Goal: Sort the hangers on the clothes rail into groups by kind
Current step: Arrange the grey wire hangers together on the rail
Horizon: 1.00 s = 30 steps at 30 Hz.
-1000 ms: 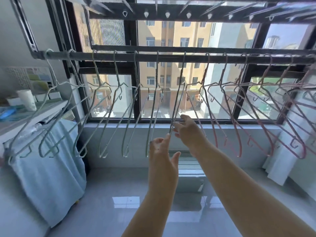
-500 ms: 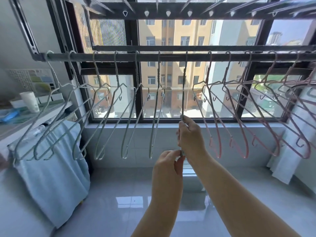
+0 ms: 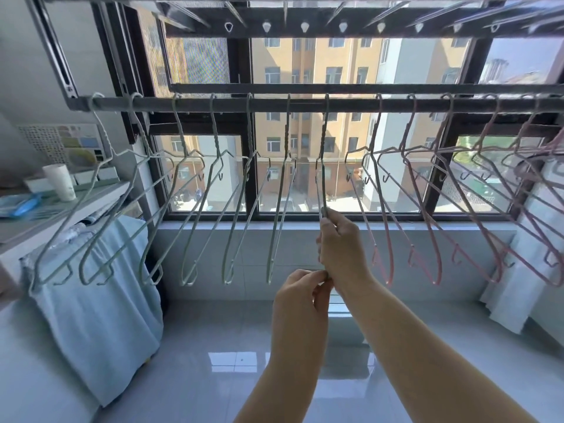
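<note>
- Clothes rail [image 3: 305, 104]: a grey bar that crosses the upper view from 9 o'clock to 3 o'clock, in front of a window.
- Held hanger [image 3: 321, 178]: pale green wire, hooked on the rail near its middle and seen almost edge-on.
- Right hand [image 3: 338, 242]: fingers curled round the held hanger's wires, at 6 o'clock from its hook.
- Left hand [image 3: 300, 294]: at 7 o'clock from the right hand; thumb and fingertips pinch the hanger's lower end.
- Green hangers [image 3: 287, 138]: six more of the same kind hang in a row toward 9 o'clock from the held one.
- Pink hangers [image 3: 388, 270]: a row toward 3 o'clock, with a gap between it and the held hanger.
- Blue cloth [image 3: 100, 315]: draped at 8 o'clock, below a shelf [image 3: 91, 196] that bears a white cup [image 3: 59, 182].
</note>
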Tool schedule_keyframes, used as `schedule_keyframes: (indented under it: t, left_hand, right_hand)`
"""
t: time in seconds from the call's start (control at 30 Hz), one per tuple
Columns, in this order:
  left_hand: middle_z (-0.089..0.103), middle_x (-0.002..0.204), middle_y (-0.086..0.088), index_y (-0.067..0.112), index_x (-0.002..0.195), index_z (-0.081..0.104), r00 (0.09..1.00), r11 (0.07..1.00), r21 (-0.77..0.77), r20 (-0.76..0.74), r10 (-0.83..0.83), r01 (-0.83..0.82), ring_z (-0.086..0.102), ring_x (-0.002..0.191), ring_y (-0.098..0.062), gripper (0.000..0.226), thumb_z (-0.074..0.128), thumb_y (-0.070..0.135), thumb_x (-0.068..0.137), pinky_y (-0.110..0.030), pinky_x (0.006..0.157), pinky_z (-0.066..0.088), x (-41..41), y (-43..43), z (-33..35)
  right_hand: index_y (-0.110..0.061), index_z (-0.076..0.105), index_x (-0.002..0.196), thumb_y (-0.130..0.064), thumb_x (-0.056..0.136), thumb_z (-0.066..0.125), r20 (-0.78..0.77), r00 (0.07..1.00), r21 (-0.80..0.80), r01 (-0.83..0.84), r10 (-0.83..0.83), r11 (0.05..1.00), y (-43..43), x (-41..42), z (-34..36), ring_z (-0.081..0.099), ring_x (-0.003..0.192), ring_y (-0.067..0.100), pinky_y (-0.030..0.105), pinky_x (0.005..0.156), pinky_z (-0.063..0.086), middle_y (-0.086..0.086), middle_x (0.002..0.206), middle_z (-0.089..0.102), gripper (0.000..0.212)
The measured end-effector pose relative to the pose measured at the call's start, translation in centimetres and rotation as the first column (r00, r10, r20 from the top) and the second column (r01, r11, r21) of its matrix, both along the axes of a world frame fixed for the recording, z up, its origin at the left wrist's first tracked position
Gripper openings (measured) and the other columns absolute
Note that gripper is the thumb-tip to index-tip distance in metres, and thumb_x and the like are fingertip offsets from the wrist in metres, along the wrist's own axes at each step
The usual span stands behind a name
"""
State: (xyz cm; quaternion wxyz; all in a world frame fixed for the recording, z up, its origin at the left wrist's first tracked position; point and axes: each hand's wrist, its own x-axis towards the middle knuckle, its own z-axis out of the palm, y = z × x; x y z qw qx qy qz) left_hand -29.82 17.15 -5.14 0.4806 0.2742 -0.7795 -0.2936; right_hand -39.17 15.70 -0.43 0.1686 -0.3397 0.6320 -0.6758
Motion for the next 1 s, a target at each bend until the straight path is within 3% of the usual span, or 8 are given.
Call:
schedule_keyframes:
  t: [0.4, 0.47, 0.53, 0.6, 0.67, 0.87, 0.93, 1.0]
  left_hand:
    - [0.064, 0.091, 0.006, 0.016, 0.098, 0.069, 0.999, 1.0, 0.001, 0.042, -0.009, 0.009, 0.053, 0.071, 0.003, 0.016, 0.06, 0.012, 0.085, -0.006, 0.073, 0.042, -0.2, 0.7, -0.9]
    - [0.063, 0.1, 0.006, 0.019, 0.106, 0.065, 0.999, 1.0, -0.006, 0.032, -0.018, 0.018, 0.058, 0.076, 0.0, 0.024, 0.062, 0.013, 0.084, -0.011, 0.078, 0.047, 0.3, 1.0, -1.0]
    - [0.063, 0.101, 0.007, 0.023, 0.109, 0.062, 0.998, 0.998, -0.066, -0.052, -0.022, 0.018, 0.06, 0.074, 0.001, 0.027, 0.062, 0.016, 0.083, -0.013, 0.074, 0.05, 1.3, 1.3, -0.6]
    - [0.061, 0.097, 0.01, 0.025, 0.109, 0.058, 0.987, 0.985, -0.162, -0.16, 0.033, -0.059, 0.059, 0.077, 0.0, 0.026, 0.058, 0.024, 0.082, -0.009, 0.071, 0.05, 3.1, 1.2, 0.3]
    - [0.058, 0.098, 0.009, 0.022, 0.11, 0.058, 0.959, 0.952, -0.224, -0.238, 0.156, -0.211, 0.057, 0.083, -0.004, 0.028, 0.053, 0.028, 0.083, -0.015, 0.076, 0.05, 4.9, 0.3, 1.1]
    - [0.066, 0.109, -0.014, 0.004, 0.118, 0.058, 0.898, 0.892, -0.11, -0.109, 0.427, -0.438, 0.064, 0.096, -0.029, 0.037, 0.063, 0.009, 0.082, -0.046, 0.082, 0.054, 8.1, -3.7, 0.6]
    - [0.067, 0.108, -0.014, 0.004, 0.119, 0.057, 0.918, 0.915, -0.072, -0.052, 0.394, -0.397, 0.065, 0.096, -0.028, 0.037, 0.062, 0.009, 0.082, -0.04, 0.086, 0.053, 8.5, -3.8, -0.1]
    - [0.069, 0.104, -0.012, 0.005, 0.118, 0.058, 0.931, 0.93, -0.045, -0.019, 0.364, -0.365, 0.067, 0.092, -0.022, 0.036, 0.062, 0.009, 0.082, -0.017, 0.084, 0.047, 8.8, -4.2, -0.6]
  right_hand:
    - [-0.008, 0.044, 0.127, -0.017, 0.097, 0.04, 0.014, 1.0, 0.07, -0.015, 0.014, 0.997, 1.4, 0.1, 0.0, 0.05, 0.048, 0.004, 0.012, 0.042, 0.04, 0.001, 0.069, 0.053, 0.032]
    - [-0.008, 0.035, 0.136, -0.018, 0.095, 0.044, -0.109, 0.993, 0.137, 0.062, -0.047, 0.989, 1.6, 0.4, 0.2, 0.059, 0.081, 0.015, 0.021, 0.069, 0.051, 0.004, 0.099, 0.058, 0.043]
    - [-0.009, 0.029, 0.14, -0.015, 0.091, 0.049, -0.389, 0.909, 0.148, 0.224, -0.152, 0.963, 2.2, 1.1, 0.6, 0.045, 0.12, 0.021, 0.032, 0.103, 0.038, 0.008, 0.131, 0.043, 0.053]
    - [-0.009, 0.034, 0.137, -0.009, 0.089, 0.05, -0.583, 0.785, -0.037, 0.235, -0.211, 0.971, 2.9, 2.8, 1.7, 0.035, 0.127, 0.017, 0.026, 0.109, 0.027, 0.007, 0.134, 0.039, 0.05]
    - [-0.011, 0.039, 0.135, -0.008, 0.09, 0.049, -0.646, 0.75, -0.074, 0.118, -0.138, 0.99, 2.9, 4.6, 2.9, 0.041, 0.123, 0.016, 0.025, 0.106, 0.032, 0.006, 0.132, 0.043, 0.046]
    - [-0.01, 0.021, 0.144, -0.006, 0.094, 0.039, -0.574, 0.783, 0.233, -0.127, 0.242, 0.964, -1.1, 8.9, 4.6, 0.021, 0.14, 0.021, 0.025, 0.112, 0.018, 0.005, 0.152, 0.02, 0.053]
    - [-0.005, 0.01, 0.145, 0.0, 0.093, 0.035, -0.493, 0.815, 0.352, -0.134, 0.305, 0.926, -2.9, 9.6, 4.8, 0.014, 0.142, 0.027, 0.033, 0.117, 0.017, 0.013, 0.154, 0.012, 0.058]
    - [0.0, 0.007, 0.144, 0.004, 0.091, 0.034, -0.373, 0.875, 0.433, -0.13, 0.308, 0.892, -4.5, 10.2, 4.7, 0.018, 0.14, 0.032, 0.039, 0.115, 0.022, 0.019, 0.151, 0.013, 0.059]
